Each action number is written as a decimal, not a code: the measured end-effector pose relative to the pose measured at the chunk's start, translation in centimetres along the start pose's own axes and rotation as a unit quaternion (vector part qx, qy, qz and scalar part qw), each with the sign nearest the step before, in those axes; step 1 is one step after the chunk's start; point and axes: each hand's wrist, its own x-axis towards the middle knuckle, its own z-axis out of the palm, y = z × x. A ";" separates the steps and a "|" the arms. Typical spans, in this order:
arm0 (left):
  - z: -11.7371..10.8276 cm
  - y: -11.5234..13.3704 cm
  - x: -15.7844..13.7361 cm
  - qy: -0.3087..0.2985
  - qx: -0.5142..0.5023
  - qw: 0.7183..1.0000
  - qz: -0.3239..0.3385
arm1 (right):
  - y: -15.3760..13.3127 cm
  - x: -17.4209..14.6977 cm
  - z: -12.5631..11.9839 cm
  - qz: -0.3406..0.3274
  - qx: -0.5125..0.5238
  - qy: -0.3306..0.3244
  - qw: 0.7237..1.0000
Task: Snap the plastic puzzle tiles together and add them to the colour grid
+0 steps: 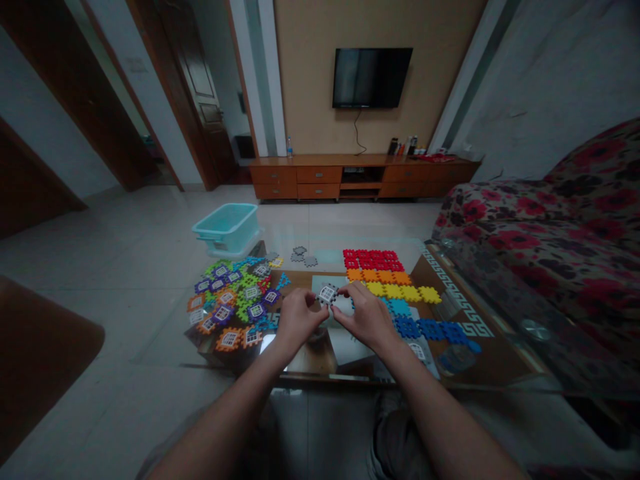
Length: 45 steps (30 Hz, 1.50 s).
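Between my two hands, above the glass table, is a grey puzzle tile (pixel 328 294) with a white window-shaped insert. My left hand (pixel 299 317) pinches its left edge, thumb and fingers closed. From the other side, my right hand (pixel 369 315) grips its right edge. To the left lies a mixed pile of green tiles (pixel 249 293), purple tiles (pixel 257 311) and orange tiles (pixel 230 339), many with white window inserts. On the right, rows run by colour: red tiles (pixel 371 259), orange tiles (pixel 377 276), yellow tiles (pixel 404 292), and blue tiles (pixel 433 329), partly behind my right hand.
A light-blue plastic bin (pixel 227 227) stands at the table's back left. Several plain grey tiles (pixel 304 256) lie at the far side. A bottle with a blue cap (pixel 459 358) lies near the front right. A flowered sofa (pixel 530 213) borders the glass table (pixel 165 340) on the right.
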 end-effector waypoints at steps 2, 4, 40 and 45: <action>0.0 0.0 0.0 0.000 0.001 1.000 -0.001 | 0.1 0.0 0.1 -0.004 0.000 0.002 1.000; 0.0 0.0 0.0 -0.001 0.003 1.000 -0.005 | 0.1 0.0 0.1 -0.007 0.002 0.005 1.000; 1.3 -2.1 0.6 -0.210 -0.353 0.902 -0.135 | 0.2 0.1 -0.3 -0.059 0.044 0.056 0.996; 0.7 -1.3 0.6 -0.229 -0.393 0.869 -0.194 | 0.3 0.2 -0.6 -0.067 0.087 0.059 0.992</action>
